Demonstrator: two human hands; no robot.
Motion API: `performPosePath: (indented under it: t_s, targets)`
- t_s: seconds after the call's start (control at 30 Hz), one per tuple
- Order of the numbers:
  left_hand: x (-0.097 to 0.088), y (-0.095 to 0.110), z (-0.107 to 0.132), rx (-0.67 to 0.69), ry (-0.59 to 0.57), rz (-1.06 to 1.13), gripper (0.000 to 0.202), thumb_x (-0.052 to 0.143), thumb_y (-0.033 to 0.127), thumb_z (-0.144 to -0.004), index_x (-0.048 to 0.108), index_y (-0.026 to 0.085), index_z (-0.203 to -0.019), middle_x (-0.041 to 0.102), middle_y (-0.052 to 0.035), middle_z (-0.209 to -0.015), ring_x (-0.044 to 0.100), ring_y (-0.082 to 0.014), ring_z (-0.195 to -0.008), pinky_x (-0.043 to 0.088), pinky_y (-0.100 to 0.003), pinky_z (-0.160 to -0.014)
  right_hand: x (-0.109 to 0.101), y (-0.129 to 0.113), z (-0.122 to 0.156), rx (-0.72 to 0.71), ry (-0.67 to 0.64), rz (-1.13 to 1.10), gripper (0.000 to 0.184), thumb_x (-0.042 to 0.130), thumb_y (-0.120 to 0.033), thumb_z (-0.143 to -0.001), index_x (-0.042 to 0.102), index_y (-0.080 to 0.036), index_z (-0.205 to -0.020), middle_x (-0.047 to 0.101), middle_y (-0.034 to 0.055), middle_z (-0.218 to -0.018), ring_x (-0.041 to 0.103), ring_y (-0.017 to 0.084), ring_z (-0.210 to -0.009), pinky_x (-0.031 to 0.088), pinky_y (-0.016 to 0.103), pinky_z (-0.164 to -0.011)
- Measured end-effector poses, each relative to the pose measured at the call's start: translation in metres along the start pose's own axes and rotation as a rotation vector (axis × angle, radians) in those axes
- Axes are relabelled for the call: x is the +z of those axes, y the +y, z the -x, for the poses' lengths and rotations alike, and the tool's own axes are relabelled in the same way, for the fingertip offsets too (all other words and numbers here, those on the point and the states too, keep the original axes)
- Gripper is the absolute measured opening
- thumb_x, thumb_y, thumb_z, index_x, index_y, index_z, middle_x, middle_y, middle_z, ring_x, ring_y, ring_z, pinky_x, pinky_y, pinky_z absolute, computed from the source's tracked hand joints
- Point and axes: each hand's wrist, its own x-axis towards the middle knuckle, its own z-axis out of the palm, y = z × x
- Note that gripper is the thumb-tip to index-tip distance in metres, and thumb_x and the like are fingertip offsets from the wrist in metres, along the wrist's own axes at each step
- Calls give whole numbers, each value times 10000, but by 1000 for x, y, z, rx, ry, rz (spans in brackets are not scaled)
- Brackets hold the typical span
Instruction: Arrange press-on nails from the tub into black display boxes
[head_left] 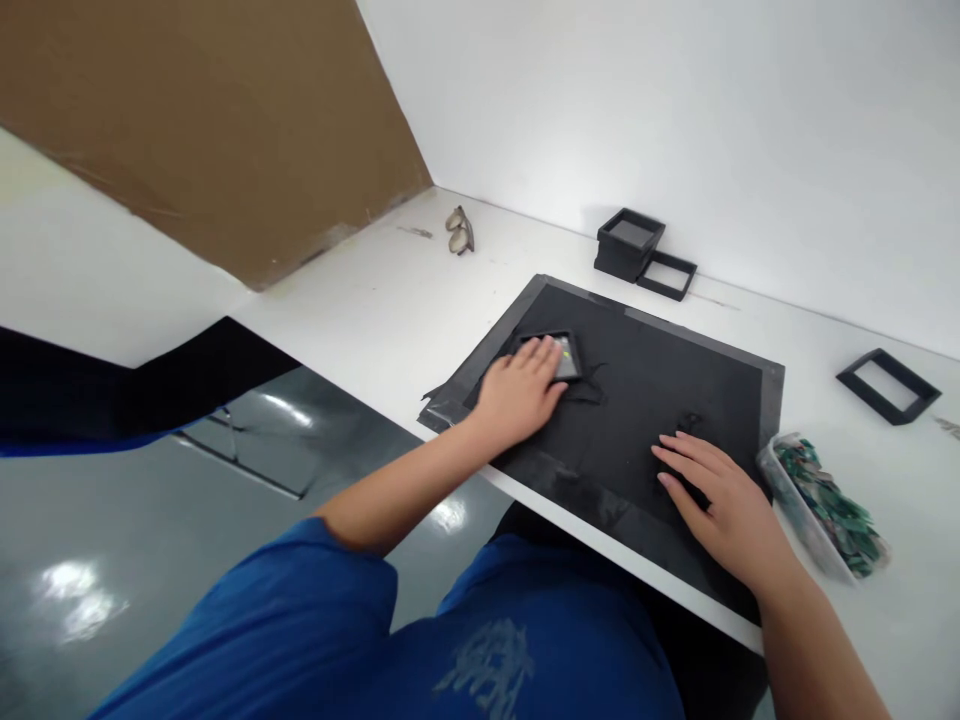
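My left hand (pixel 519 395) lies over a small black rectangular frame (pixel 576 362) on a black mat (pixel 637 370). Its fingers are stretched flat across the frame, and the thumb is by the near right corner. A light grey surface with a yellow-green spot shows inside the frame; the rest is covered by the hand. Thin black scraps (pixel 589 388) lie beside the frame. On the mat's right part rests my right hand (pixel 716 505), fingers apart and slightly bent. Something dark under its fingers is hard to make out against the mat.
Right of the mat stands a clear plastic tray (pixel 806 525) full of green pieces. Black frames (pixel 628 245) are stacked by the wall, one more frame (pixel 667 275) beside them. Another frame (pixel 889 387) lies far right. A small beige-and-dark object (pixel 460 232) sits at the back left.
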Motion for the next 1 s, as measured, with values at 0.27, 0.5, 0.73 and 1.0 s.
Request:
performPosePath:
  t_s: [0.27,0.5,0.73,1.0]
  targets:
    - [-2,-171,22,-448,115,-12,611,297,456,-1037,325,166,-1574,330,-127,-1650,312,-334,-1539,348,-578,-1194,7,12,12,11,-72,-47,334,513,-433,-995,685,-310,-1255,599,32,-1459,514,310,-1399,482,606,-1121]
    - [-10,-264,-14,-499,233,72,583,442,485,-989,468,197,-1496,536,-60,-1529,526,-271,-1383,425,-418,-1149,9,15,12,44,-91,-82,328,534,-455,-983,674,-346,-1258,591,27,-1466,505,321,-1403,464,634,-1121]
    - [-9,-237,-25,-275,470,195,634,369,634,-998,611,117,-1277,605,-31,-1447,525,-234,-1350,357,-449,-1222,-3,3,4,102,-136,-150,335,530,-402,-998,663,-322,-1294,601,40,-1458,488,289,-1425,449,585,-1156]
    - [-2,-70,-72,488,361,284,400,525,500,-978,650,276,-1285,650,-31,-1394,591,-217,-1304,446,-396,-1127,-3,1,2,117,-114,-145,313,539,-383,-994,672,-330,-1273,617,38,-1432,505,284,-1402,441,575,-1154]
